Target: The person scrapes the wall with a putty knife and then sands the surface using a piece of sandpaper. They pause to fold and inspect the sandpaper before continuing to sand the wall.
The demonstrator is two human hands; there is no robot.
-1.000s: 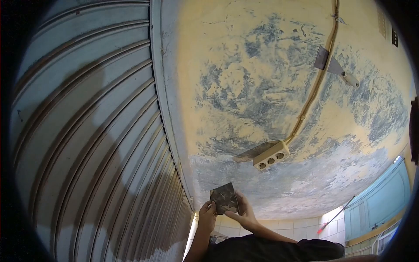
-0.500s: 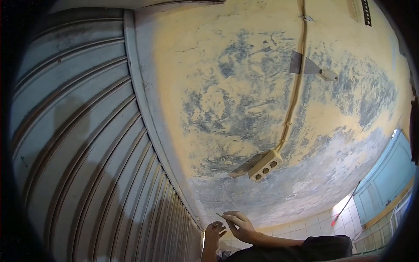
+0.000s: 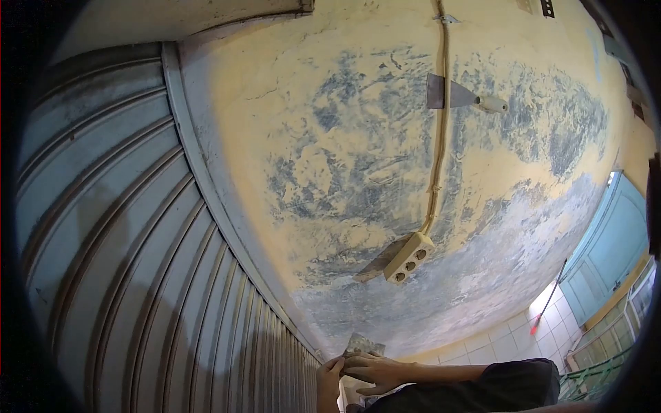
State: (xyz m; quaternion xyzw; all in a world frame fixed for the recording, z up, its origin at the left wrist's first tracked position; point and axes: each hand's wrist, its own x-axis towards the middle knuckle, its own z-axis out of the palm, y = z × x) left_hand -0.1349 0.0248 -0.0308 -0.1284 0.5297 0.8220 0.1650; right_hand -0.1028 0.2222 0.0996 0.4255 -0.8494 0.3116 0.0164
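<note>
Low in the view, my left hand (image 3: 330,377) and my right hand (image 3: 377,370) are together near the foot of the wall. A thin, flat, grey speckled piece (image 3: 366,343) sticks up from them. My right hand's fingers lie over its lower part, closed on it. Against its lower left side are the fingertips of my left hand, which seem to pinch its edge. Farther up, a putty knife (image 3: 451,92) with a wide metal blade and pale handle is tucked behind the cable (image 3: 438,158) on the wall.
A ribbed metal shutter (image 3: 138,227) fills the left side. The yellow wall (image 3: 241,138) has peeling, grey-blue patches. A three-socket power strip (image 3: 409,257) hangs at the cable's lower end. At right are a blue door (image 3: 606,248), a red-tipped stick (image 3: 549,299) and green racks (image 3: 597,375).
My hands have come together and lower. The thin piece, edge-on before in my right hand, now shows its flat face. The view has shifted, so the wall appears farther left.
</note>
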